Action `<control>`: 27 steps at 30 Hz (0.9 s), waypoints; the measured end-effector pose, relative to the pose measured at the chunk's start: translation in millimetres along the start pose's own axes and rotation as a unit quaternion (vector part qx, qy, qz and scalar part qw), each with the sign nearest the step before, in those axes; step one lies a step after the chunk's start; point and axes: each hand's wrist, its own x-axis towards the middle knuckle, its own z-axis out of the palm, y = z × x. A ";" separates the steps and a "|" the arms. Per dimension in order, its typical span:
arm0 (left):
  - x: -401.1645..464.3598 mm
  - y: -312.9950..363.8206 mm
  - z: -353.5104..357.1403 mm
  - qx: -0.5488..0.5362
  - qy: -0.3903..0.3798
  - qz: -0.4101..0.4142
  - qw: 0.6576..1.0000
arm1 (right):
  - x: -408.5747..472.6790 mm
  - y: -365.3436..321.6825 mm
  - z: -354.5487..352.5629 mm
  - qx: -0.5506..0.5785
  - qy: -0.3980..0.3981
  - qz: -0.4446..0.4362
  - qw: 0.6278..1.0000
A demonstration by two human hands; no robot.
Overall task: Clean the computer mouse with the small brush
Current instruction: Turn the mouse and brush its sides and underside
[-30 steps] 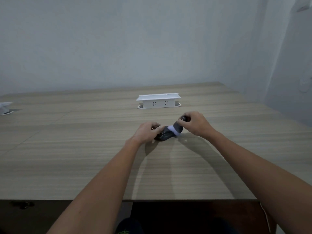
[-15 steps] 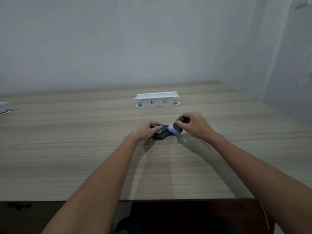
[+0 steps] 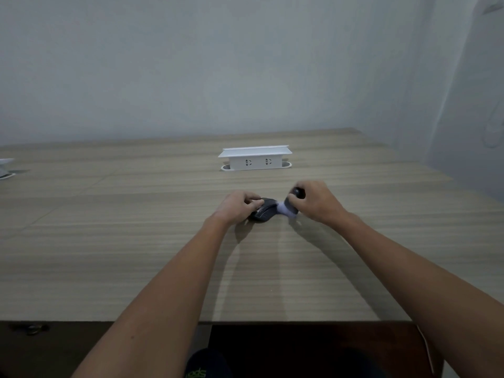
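A dark computer mouse (image 3: 264, 213) lies on the wooden table (image 3: 136, 241) a little beyond the middle. My left hand (image 3: 236, 207) grips its left side and holds it down. My right hand (image 3: 316, 200) is closed around a small brush (image 3: 289, 206) with a dark handle and pale bristles. The bristles touch the right end of the mouse. My fingers hide part of the mouse and most of the brush handle.
A white pop-up socket box (image 3: 255, 158) stands on the table behind the hands. Another white fitting (image 3: 5, 167) sits at the far left edge. A wall closes in on the right. The table's near edge (image 3: 272, 321) is below my forearms.
The brush has slid slightly right along the mouse, from its top toward its right end. The left hand keeps its grip on the mouse.
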 end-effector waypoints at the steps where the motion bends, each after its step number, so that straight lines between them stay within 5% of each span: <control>1: 0.2 0.1 -0.1 0.002 0.000 -0.001 1.000 | 0.9 1.5 -0.7 -0.003 0.018 0.008 1.000; 6: 1.2 1.2 -0.9 -0.002 0.001 0.001 1.000 | -3.7 -3.6 -1.1 0.055 -0.042 -0.032 0.997; 11: 1.4 1.6 -1.1 -0.004 -0.006 0.001 1.000 | -1.0 4.5 -0.3 0.004 0.028 -0.010 1.000; 16: 2.7 3.0 -1.5 -0.002 -0.003 -0.002 1.000 | -4.9 -2.4 -2.2 0.068 -0.066 -0.050 0.994; 21: 2.1 2.1 -0.5 -0.015 -0.001 -0.010 1.000 | -1.5 4.9 -2.9 0.016 0.046 -0.014 0.999; 25: 2.7 1.9 -0.8 -0.024 -0.001 -0.009 1.000 | -6.4 -1.5 -5.0 0.142 -0.048 -0.025 0.988; 27: 1.6 1.8 0.1 -0.035 0.001 -0.014 0.999 | -5.5 -0.8 0.6 0.084 -0.028 -0.021 0.996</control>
